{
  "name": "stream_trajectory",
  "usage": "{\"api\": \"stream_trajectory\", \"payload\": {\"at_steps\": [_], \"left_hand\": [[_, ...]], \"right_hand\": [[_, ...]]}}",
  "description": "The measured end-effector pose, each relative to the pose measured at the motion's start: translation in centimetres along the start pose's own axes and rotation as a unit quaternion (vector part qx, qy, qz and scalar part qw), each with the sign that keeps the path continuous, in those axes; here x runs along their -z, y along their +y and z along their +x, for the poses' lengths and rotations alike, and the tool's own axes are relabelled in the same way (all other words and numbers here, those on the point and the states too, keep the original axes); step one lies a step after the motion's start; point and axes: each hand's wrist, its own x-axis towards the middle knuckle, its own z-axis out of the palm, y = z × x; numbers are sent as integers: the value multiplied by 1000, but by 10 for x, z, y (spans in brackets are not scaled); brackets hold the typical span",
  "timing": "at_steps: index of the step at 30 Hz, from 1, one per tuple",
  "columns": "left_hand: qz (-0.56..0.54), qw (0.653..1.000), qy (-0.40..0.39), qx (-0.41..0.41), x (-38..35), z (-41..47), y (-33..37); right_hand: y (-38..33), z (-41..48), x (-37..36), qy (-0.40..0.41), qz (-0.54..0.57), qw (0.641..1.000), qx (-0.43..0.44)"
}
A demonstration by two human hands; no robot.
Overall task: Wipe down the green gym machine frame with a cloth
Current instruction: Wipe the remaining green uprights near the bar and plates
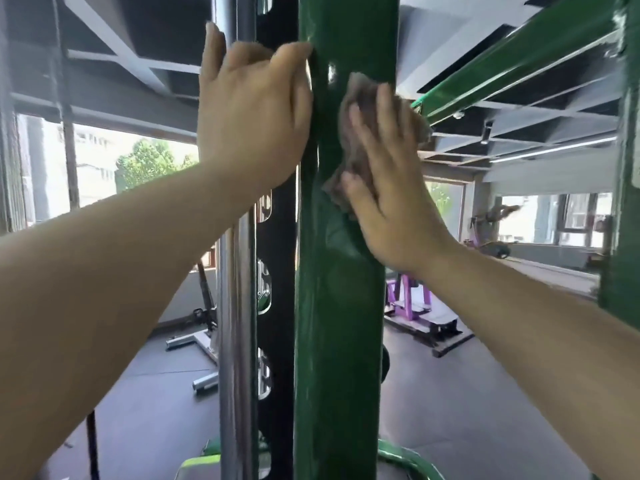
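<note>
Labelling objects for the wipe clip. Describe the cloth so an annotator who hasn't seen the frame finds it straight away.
Find the thick glossy green upright post in the middle of the view. High on its front face, the right hand presses a crumpled cloth flat against the paint. It is the only soft, brownish-grey thing there; the left hand beside it holds the post's edge bare, with no cloth.

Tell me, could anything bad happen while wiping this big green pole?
Maybe. The right hand only presses the cloth flat against the green post, so the cloth might slip and fall. The left hand has fingers curled at the post's edge, beside the black slotted panel; they could get pinched if they slide into a gap.
</note>
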Motion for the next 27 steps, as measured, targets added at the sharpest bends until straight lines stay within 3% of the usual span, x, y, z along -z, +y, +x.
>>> {"api": "stream_trajectory", "payload": {"at_steps": [3,5,9,11,15,18,20,23,25,27], "left_hand": [[-71,997,26,28,4,-3,-2],[-81,996,33,29,6,-3,-3],[-93,993,31,62,6,-2,0],[-114,986,46,113,7,-4,1],[-186,952,-7,241,8,-4,-7],[-158,952,-45,259,6,-4,-10],[-136,956,-49,255,4,-2,-10],[-113,958,-51,259,3,-5,-9],[-124,954,-59,268,4,-14,-9],[-137,947,-73,280,4,-27,-9]], "right_hand": [[14,-14,11,-79,-103,987,95],[22,14,23,-86,-137,978,131],[16,84,33,-24,-75,997,20],[4,77,21,8,-87,996,23],[-2,-13,-3,-62,-168,965,189],[17,-12,10,-119,-185,937,272],[21,27,19,-101,-191,950,227],[7,72,20,-12,-153,982,112],[-8,59,4,38,-138,988,59],[-18,13,-12,28,-160,984,76]]}}
